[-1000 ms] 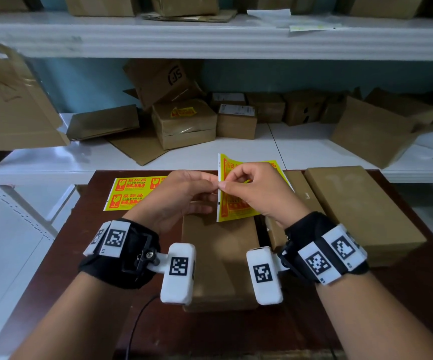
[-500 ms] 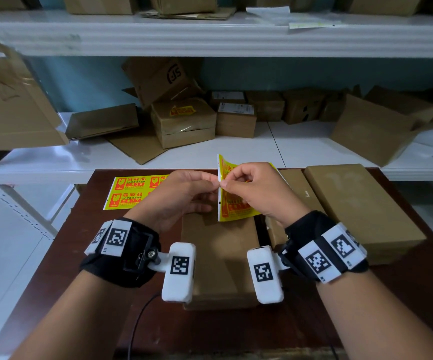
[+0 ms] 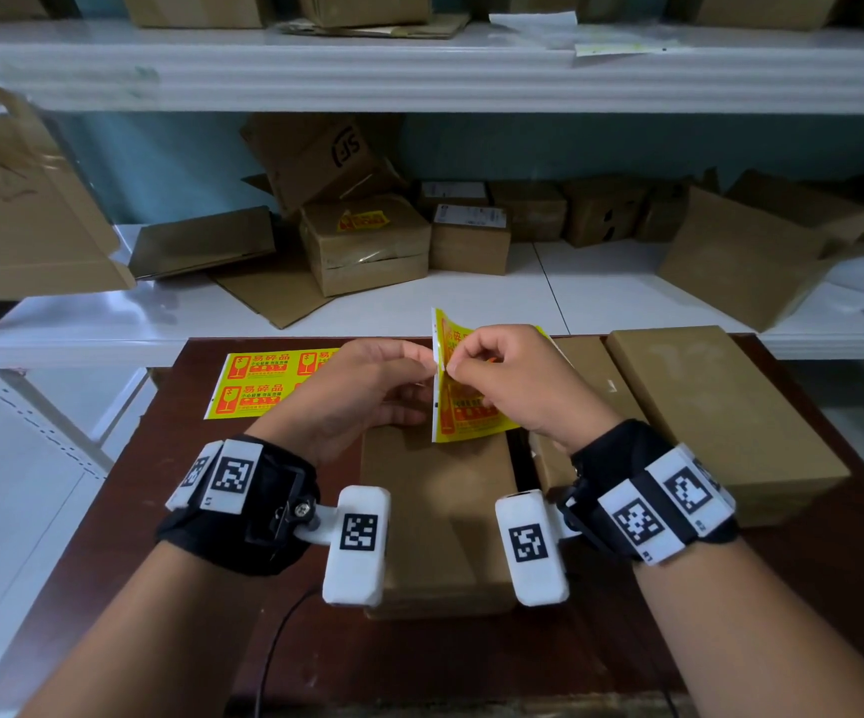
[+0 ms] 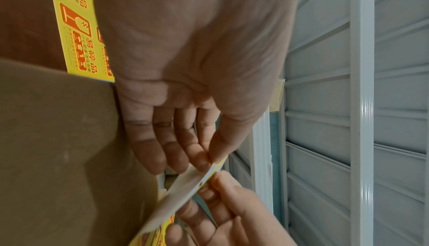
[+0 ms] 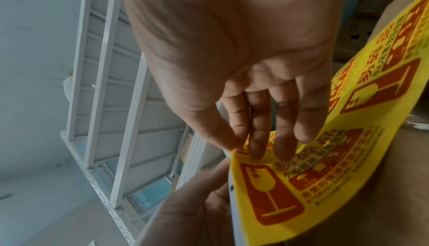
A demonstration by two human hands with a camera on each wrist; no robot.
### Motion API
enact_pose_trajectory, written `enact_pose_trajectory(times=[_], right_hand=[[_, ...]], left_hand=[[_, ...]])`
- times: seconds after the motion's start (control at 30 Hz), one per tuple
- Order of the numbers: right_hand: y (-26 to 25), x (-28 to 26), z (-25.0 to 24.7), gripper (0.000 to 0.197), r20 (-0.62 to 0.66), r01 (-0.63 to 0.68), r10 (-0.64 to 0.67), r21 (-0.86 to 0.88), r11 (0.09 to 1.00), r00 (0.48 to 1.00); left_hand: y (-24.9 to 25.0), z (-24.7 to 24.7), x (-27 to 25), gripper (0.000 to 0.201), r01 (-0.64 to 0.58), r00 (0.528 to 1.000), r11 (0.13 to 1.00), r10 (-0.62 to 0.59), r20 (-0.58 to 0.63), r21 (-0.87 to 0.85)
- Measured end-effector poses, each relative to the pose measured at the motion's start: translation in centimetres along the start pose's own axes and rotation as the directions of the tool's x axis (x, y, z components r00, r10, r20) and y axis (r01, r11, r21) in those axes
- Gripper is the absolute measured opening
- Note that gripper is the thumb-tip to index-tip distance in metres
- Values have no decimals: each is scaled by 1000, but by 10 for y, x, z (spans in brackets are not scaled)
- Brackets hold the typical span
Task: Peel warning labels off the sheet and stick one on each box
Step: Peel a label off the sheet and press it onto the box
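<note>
The sheet of labels (image 3: 466,406) is thin and bends easily; it curves under its own weight, so I think it must be supported near the edge where the peeling starts. It hangs between the two hands, just above the near box (image 3: 437,515). The left hand (image 3: 362,391) pinches the white edge of the sheet between thumb and fingertips. The right hand (image 3: 518,386) pinches at the same edge, thumb against forefinger, apparently working at a label corner; whether the corner is already lifted I cannot tell. A label is light and sticky, and it may curl onto itself, so the corner is the best place to hold, with slow pulling.

Beyond the left hand another label sheet (image 3: 274,383) lies flat on the dark brown surface (image 3: 222,510). To the right of the right hand lie two more flat boxes, the larger box (image 3: 720,406) at the outside. Behind the surface, white shelves (image 3: 601,287) carry many cardboard cartons, one with a yellow label on top.
</note>
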State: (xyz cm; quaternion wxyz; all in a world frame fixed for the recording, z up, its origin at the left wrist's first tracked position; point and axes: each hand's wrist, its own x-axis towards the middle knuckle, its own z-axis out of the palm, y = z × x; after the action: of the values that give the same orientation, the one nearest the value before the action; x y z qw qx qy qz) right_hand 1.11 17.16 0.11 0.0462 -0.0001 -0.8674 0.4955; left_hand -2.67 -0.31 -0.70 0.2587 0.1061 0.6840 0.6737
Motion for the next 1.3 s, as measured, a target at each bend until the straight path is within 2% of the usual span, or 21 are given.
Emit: enact_pose_trajectory(times=[0.17, 0.7, 0.93, 1.3], right_hand=[[-1, 0, 0, 10, -10, -11, 11, 15, 1000, 1000], [-3, -2, -2, 16, 6, -27, 27, -29, 999, 1000], [-5, -4, -1, 15, 19, -14, 15, -58, 998, 1000], [-1, -2, -1, 15, 36, 7, -5, -50, 999, 999]], left_hand=[[1, 2, -1, 19, 2, 1000, 999, -3, 23, 39], [1, 1, -3, 11, -4, 1000, 994, 1, 28, 111], [6, 4, -6, 18, -13, 999, 997, 10, 35, 82], [4, 5, -5, 16, -15, 1000, 996, 13, 22, 93]])
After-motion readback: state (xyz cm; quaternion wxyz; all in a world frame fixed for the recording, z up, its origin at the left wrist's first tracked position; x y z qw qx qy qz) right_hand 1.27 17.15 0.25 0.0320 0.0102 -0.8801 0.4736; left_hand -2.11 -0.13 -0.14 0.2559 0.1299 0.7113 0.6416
